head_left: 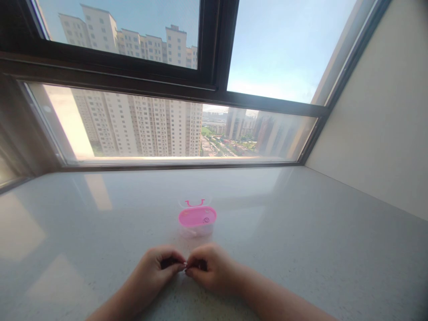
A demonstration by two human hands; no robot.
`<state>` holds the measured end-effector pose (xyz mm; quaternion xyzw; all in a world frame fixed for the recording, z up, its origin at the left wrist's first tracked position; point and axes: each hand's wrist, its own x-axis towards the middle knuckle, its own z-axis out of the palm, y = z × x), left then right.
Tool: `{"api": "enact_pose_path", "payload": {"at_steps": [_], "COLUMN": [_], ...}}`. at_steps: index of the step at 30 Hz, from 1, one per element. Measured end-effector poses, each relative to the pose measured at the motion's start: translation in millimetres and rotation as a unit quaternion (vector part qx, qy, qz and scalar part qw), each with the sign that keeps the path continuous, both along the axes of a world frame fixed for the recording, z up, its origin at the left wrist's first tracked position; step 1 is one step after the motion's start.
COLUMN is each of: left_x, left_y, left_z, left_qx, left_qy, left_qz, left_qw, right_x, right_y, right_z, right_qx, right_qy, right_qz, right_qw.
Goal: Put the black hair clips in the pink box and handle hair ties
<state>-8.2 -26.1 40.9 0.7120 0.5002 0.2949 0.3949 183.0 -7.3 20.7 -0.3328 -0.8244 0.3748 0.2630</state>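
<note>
My left hand (158, 269) and my right hand (210, 269) meet fingertip to fingertip low in the middle of the view. Each is closed in a pinch of thumb and forefinger. A tiny pale thing (185, 264) shows between the fingertips, too small to name. Just beyond my hands stands a small oval plastic box (197, 231) with clear walls. Its pink lid (196, 216) is on and bears a small dark mark. Something pale inside the box cannot be made out. A pink handle (195, 203) lies behind the lid.
The box stands on a pale speckled counter (284, 249) with patches of sunlight. A dark-framed window (187, 167) runs along the back, with tall buildings outside. A plain wall (377, 125) bounds the right side.
</note>
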Motion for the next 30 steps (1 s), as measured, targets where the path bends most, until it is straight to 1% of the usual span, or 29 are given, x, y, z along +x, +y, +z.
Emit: {"api": "enact_pose_path", "payload": {"at_steps": [3, 5, 11, 16, 21, 30], "left_x": [0.1, 0.2, -1.3, -3.2, -2.5, -1.3], "left_y": [-2.1, -2.5, 0.7, 2.0, 2.1, -0.7], "left_z": [-1.1, -0.3, 4.5, 3.7, 0.8, 0.5], "left_qx": [0.024, 0.026, -0.008, -0.017, -0.02, 0.005], "left_qy": [0.038, 0.042, -0.022, -0.048, -0.018, 0.023], "left_qz": [-0.015, -0.015, -0.001, -0.007, -0.014, -0.028], "left_qw": [0.999, 0.999, 1.0, 0.999, 1.0, 0.999], "right_x": [-0.4, -0.8, -1.2, -1.1, -1.5, -2.4], "right_y": [0.4, 0.6, 0.8, 1.6, 1.1, -0.5], "right_z": [0.1, -0.1, -0.9, 0.3, 0.8, 4.1], "right_qx": [-0.012, -0.024, -0.047, -0.035, -0.033, -0.015], "right_qy": [0.013, 0.02, 0.027, 0.026, 0.024, -0.001], "right_qz": [-0.011, -0.018, -0.039, -0.043, -0.04, -0.028], "right_qw": [1.0, 0.999, 0.998, 0.998, 0.998, 0.999]}}
